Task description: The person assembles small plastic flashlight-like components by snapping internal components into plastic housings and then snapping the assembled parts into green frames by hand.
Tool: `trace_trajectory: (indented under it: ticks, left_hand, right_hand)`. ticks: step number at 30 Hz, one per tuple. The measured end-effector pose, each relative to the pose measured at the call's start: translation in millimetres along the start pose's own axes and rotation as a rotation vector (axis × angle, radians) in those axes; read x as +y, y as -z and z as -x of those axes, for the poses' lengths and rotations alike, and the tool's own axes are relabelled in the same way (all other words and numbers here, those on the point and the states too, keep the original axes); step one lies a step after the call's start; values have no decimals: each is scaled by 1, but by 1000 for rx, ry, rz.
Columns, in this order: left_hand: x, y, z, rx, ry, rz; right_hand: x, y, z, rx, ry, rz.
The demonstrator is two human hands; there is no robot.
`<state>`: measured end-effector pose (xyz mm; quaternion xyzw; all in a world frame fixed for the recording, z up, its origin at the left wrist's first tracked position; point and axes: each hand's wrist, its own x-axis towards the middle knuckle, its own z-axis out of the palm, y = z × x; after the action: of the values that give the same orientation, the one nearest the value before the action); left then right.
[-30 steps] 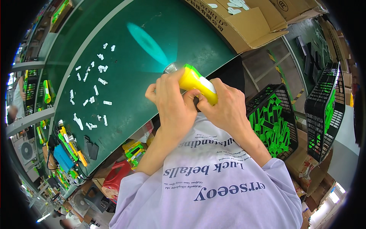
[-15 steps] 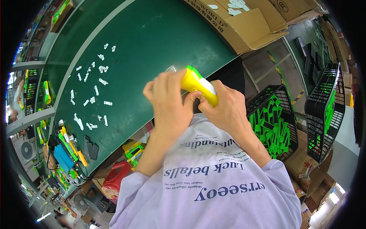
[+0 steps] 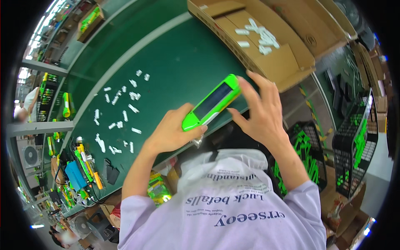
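Observation:
A green flashlight (image 3: 216,98) with a long dark panel on its upper face and some yellow along its side lies slanted above the table's near edge. My left hand (image 3: 173,131) grips its lower left end, thumb on the near side. A small clear piece (image 3: 199,141) shows just below that thumb; whether it belongs to the flashlight I cannot tell. My right hand (image 3: 262,106) is at the flashlight's upper right end, fingers apart and partly blurred. Its fingertips are close to that end, and I cannot tell if they touch it.
Small white parts (image 3: 133,96) lie scattered on the green table (image 3: 175,62). An open cardboard box (image 3: 287,62) with white pieces stands far right. A black crate (image 3: 308,133) of green parts is beside my right forearm. Tools and a blue box (image 3: 75,175) sit at the left.
The flashlight has turned from its yellow side to show the green face and dark panel. My right hand has let go and opened; my left now holds the lower left end. The view has shifted.

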<state>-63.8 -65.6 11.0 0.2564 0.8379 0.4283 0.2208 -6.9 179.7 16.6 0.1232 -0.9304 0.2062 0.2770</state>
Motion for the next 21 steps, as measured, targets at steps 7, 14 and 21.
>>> trace_trajectory:
  ticks: [7, 14, 21]
  left_hand:
    - [-58, 63, -56, 426, 188, 28]
    - [-142, 205, -203, 649, 501, -454]
    - [-221, 314, -238, 707, 895, -588]
  right_hand:
    - [31, -62, 31, -18, -141, -155]
    - [47, -103, 44, 244, -26, -100]
    - [44, -105, 40, 319, -17, -66]
